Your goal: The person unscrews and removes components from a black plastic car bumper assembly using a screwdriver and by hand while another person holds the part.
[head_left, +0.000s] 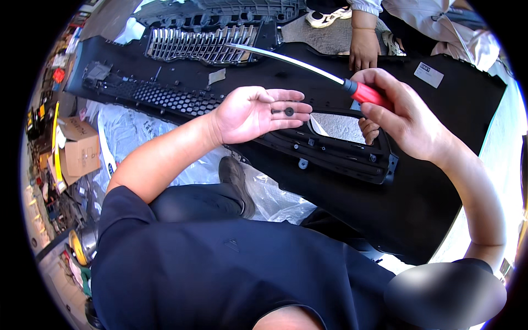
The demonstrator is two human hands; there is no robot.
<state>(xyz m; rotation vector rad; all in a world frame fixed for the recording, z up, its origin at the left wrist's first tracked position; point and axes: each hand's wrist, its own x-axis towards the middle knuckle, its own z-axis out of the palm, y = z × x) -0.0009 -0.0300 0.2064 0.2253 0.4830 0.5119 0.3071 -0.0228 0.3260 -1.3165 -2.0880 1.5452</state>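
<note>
My left hand is palm up with its fingers stretched out flat. A small black plastic clip with a round head and thin stem lies across the fingers. My right hand grips the red handle of a long screwdriver. Its bright metal shaft points up and left, and in the picture its tip overlaps the chrome grille. Both hands are above a large black car bumper, which has a honeycomb mesh and a framed opening with brackets.
Across the bumper, another person's hand rests near its far edge. A white label is stuck on the bumper's right part. Clear plastic sheeting spreads underneath at left. A cardboard box stands farther left. My shoe is beside the bumper.
</note>
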